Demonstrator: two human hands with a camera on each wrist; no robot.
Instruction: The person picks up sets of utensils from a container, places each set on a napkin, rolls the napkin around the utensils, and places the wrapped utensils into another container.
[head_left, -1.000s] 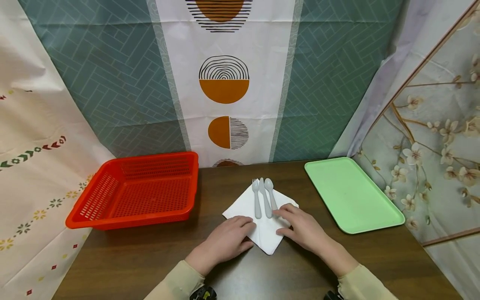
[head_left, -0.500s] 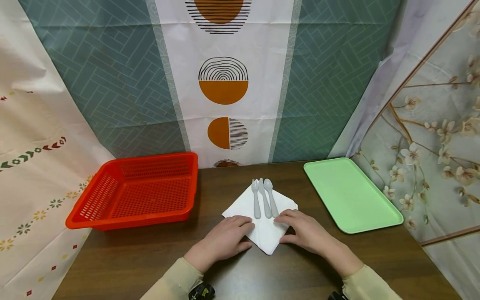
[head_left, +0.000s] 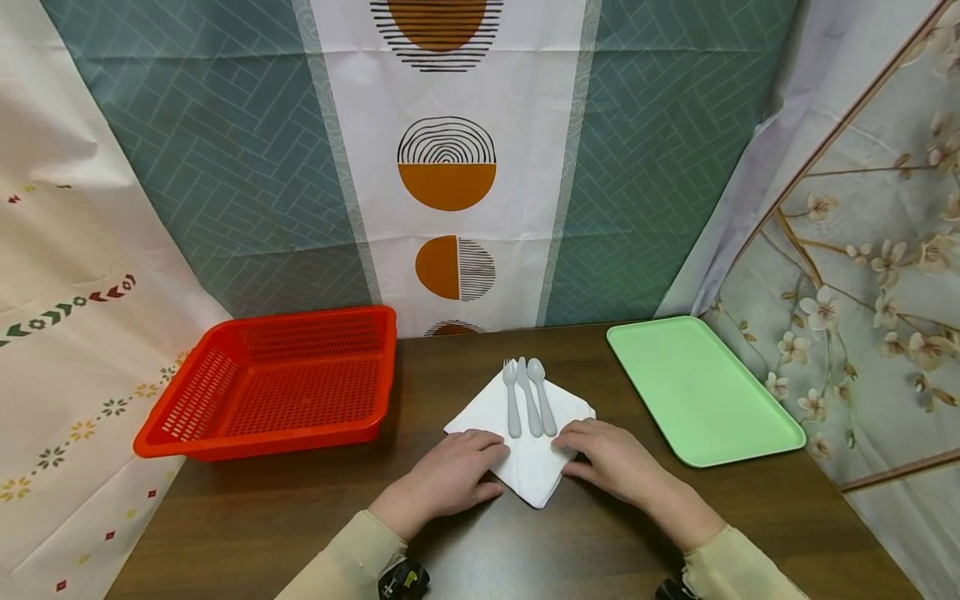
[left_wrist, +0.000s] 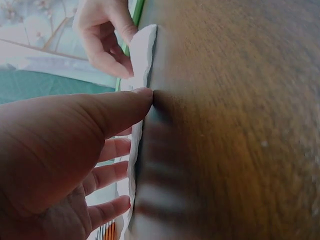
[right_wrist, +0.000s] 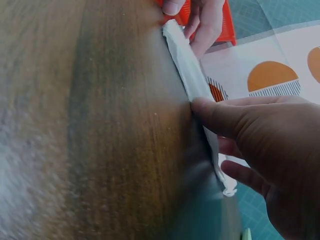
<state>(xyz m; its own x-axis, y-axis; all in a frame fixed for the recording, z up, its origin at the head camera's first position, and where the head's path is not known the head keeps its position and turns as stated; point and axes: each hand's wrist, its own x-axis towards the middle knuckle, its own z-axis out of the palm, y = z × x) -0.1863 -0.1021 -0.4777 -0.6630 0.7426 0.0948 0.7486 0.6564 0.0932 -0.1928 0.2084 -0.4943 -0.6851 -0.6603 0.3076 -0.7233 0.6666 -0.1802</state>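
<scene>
A folded white napkin (head_left: 534, 471) lies with one corner toward the person, a grey fork (head_left: 513, 404), knife (head_left: 531, 404) and spoon (head_left: 543, 400) side by side on it. The left hand (head_left: 450, 475) rests its fingertips on the napkin's left side; in the left wrist view that hand (left_wrist: 65, 145) has its fingers spread over the napkin (left_wrist: 144, 52) and its thumb at the edge. On the right side, the right hand (head_left: 618, 467) touches the napkin near the spoon's handle. The right wrist view shows its thumb against the napkin's edge (right_wrist: 186, 62), fingers of that hand (right_wrist: 270, 145) loosely bent.
A red perforated basket (head_left: 262, 437) stands at the left on the brown table (head_left: 300, 508). A light green tray (head_left: 705, 392) lies at the right. Patterned cloths (head_left: 645, 167) hang behind and at both sides.
The right hand has drawn back slightly to the right, away from the spoon's handle, uncovering its end. The left hand has barely moved, and the cutlery lies almost as before.
</scene>
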